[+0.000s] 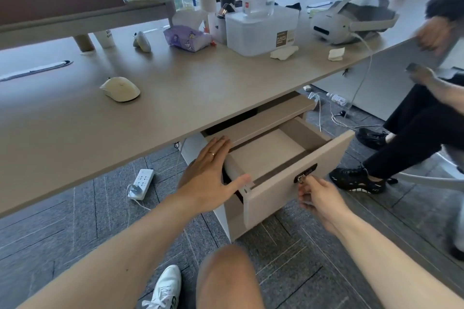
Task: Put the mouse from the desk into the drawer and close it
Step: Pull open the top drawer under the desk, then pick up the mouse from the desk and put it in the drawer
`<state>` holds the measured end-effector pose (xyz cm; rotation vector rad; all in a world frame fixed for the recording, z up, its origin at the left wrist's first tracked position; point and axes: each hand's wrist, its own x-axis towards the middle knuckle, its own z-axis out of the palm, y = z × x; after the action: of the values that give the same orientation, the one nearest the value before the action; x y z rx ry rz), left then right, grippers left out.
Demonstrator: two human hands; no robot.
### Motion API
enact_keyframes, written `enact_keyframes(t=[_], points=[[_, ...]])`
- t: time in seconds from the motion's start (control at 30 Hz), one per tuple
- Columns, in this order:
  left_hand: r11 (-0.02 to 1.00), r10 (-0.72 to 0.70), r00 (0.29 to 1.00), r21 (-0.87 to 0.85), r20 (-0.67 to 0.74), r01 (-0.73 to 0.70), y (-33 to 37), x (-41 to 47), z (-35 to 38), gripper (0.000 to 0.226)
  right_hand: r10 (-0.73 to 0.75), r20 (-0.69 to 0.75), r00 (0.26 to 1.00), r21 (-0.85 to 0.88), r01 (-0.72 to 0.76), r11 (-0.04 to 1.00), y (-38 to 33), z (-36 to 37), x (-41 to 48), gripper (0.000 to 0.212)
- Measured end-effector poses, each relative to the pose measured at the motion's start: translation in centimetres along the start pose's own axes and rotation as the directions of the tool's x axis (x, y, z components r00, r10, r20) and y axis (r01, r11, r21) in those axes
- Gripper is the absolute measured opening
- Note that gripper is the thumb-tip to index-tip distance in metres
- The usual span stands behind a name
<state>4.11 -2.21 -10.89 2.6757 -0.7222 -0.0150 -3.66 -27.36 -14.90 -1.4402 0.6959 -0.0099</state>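
Observation:
A cream mouse point(121, 88) lies on the beige desk point(75, 133), left of centre and well away from both hands. Under the desk's front edge the top drawer point(301, 183) of a pedestal stands pulled out, and its inside looks empty. My left hand point(211, 173) rests flat with fingers spread on the drawer's left side, thumb at the front corner. My right hand point(317, 197) pinches the key in the dark lock plate point(305, 173) on the drawer front.
On the desk's far side stand a tissue pack point(187, 39), a white plastic box point(261, 30) with a clear jar on top, a VR headset point(351, 21) and crumpled tissues. A second mouse point(142, 41) lies behind. Another person point(426, 120) sits at right. A power strip point(141, 183) lies on the carpet.

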Motion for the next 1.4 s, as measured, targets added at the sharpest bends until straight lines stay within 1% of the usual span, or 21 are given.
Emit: enact_keyframes(t=[0.1, 0.2, 0.33, 0.5, 0.63, 0.9, 0.97, 1.07, 1.17, 1.23, 1.27, 1.3, 1.33, 1.37, 1.4], points=[[0.999, -0.018, 1.000, 0.029, 0.012, 0.017, 0.3, 0.1, -0.2, 0.097, -0.007, -0.015, 1.000, -0.007, 0.007, 1.000, 0.7, -1.6, -1.3, 0.021], [0.999, -0.033, 0.999, 0.034, -0.018, 0.034, 0.8, 0.2, 0.0, 0.095, -0.006, -0.048, 0.999, 0.001, 0.006, 1.000, 1.4, -2.7, -2.4, 0.020], [0.995, -0.094, 0.993, 0.025, -0.072, 0.096, 1.7, 0.3, 0.7, 0.099, -0.003, -0.082, 0.997, 0.014, 0.004, 1.000, 2.3, -3.7, -3.4, 0.021], [0.990, -0.133, 0.988, 0.040, -0.083, 0.137, 2.4, 0.4, 1.1, 0.108, -0.006, -0.103, 0.995, 0.011, 0.007, 1.000, 3.2, -4.8, -3.8, 0.023], [0.988, -0.142, 0.987, 0.049, -0.076, 0.146, 2.3, 0.4, 1.2, 0.111, -0.004, -0.107, 0.994, 0.009, 0.005, 1.000, 3.4, -5.1, -3.9, 0.023], [0.988, -0.131, 0.989, 0.074, -0.073, 0.137, 2.4, 0.2, 1.2, 0.110, 0.006, -0.101, 0.995, -0.002, -0.006, 1.000, 3.3, -5.1, -3.9, 0.021], [0.988, -0.123, 0.991, 0.085, -0.056, 0.127, 2.6, 0.1, 0.9, 0.110, 0.023, -0.104, 0.994, -0.004, -0.024, 1.000, 3.2, -5.1, -3.8, 0.021], [0.985, -0.120, 0.993, 0.126, 0.004, 0.118, 2.9, 0.4, 0.1, 0.111, 0.042, -0.075, 0.996, -0.026, -0.044, 0.999, 2.9, -5.3, -3.9, 0.021], [0.979, -0.112, 0.990, 0.180, 0.082, 0.096, 3.5, 0.5, -1.7, 0.109, 0.095, -0.028, 0.995, -0.081, -0.097, 0.992, 2.4, -6.0, -4.3, 0.025], [0.984, -0.057, 0.992, 0.176, 0.111, 0.037, 4.3, 0.1, -3.3, 0.098, 0.114, -0.027, 0.993, -0.140, -0.116, 0.983, 1.8, -6.6, -4.7, 0.036], [0.987, -0.010, 0.993, 0.161, 0.116, -0.009, 4.8, -0.1, -4.1, 0.091, 0.082, -0.049, 0.995, -0.218, -0.091, 0.972, 1.3, -6.9, -5.0, 0.043], [0.988, 0.048, 0.994, 0.143, 0.102, -0.063, 5.2, -0.3, -5.1, 0.085, 0.013, -0.076, 0.997, -0.335, -0.038, 0.942, 0.6, -7.0, -5.2, 0.049], [0.985, 0.109, 0.992, 0.126, 0.070, -0.118, 5.5, -0.4, -6.1, 0.081, -0.092, -0.101, 0.991, -0.471, 0.034, 0.882, -0.4, -7.0, -5.7, 0.051], [0.981, 0.160, 0.987, 0.107, 0.022, -0.161, 5.7, -0.4, -7.2, 0.078, -0.218, -0.112, 0.969, -0.595, 0.110, 0.796, -1.5, -6.8, -6.3, 0.051], [0.979, 0.191, 0.981, 0.082, -0.030, -0.188, 5.7, -0.4, -8.3, 0.075, -0.346, -0.101, 0.933, -0.692, 0.184, 0.698, -2.7, -6.4, -6.8, 0.049]])
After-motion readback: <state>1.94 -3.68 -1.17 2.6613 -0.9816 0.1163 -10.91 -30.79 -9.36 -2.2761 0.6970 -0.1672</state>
